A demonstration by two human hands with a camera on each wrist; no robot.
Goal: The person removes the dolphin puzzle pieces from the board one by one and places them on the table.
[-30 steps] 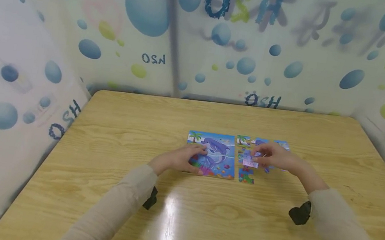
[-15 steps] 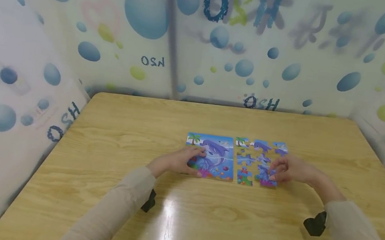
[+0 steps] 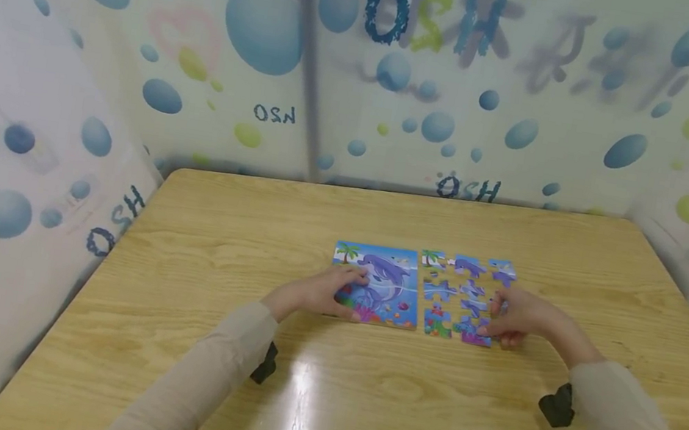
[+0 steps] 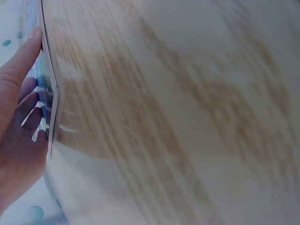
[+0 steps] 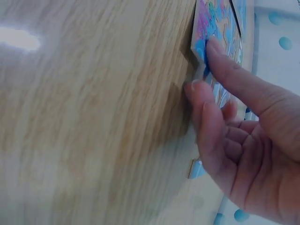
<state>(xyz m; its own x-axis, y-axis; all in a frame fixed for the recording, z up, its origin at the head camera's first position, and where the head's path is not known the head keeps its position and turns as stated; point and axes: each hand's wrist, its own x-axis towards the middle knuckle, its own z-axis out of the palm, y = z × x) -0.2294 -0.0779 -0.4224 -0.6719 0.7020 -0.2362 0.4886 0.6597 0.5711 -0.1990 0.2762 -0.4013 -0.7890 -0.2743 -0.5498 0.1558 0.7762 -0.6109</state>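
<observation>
A rectangular dolphin picture board (image 3: 384,280) lies on the wooden table. My left hand (image 3: 329,289) rests on its left part with the fingers spread over the picture. In the left wrist view, the thumb (image 4: 26,54) lies along the board's edge. Loose jigsaw pieces (image 3: 440,289) lie in rough rows to the right of the board. My right hand (image 3: 519,318) is at the lower right of these pieces and pinches a purple-and-blue puzzle piece (image 3: 474,332) at its right edge. The right wrist view shows the thumb on top and the index finger curled by the edge.
The table (image 3: 289,229) meets a bubble-patterned curtain (image 3: 438,126) at its far edge. Similar sheets hang on both sides. A dark object (image 3: 559,405) is at the right wrist. Bare wood lies in front of the board.
The right hand has moved from over the left column of pieces to the lower right, bringing a purple piece down into the bottom row. The left hand has stayed on the board.
</observation>
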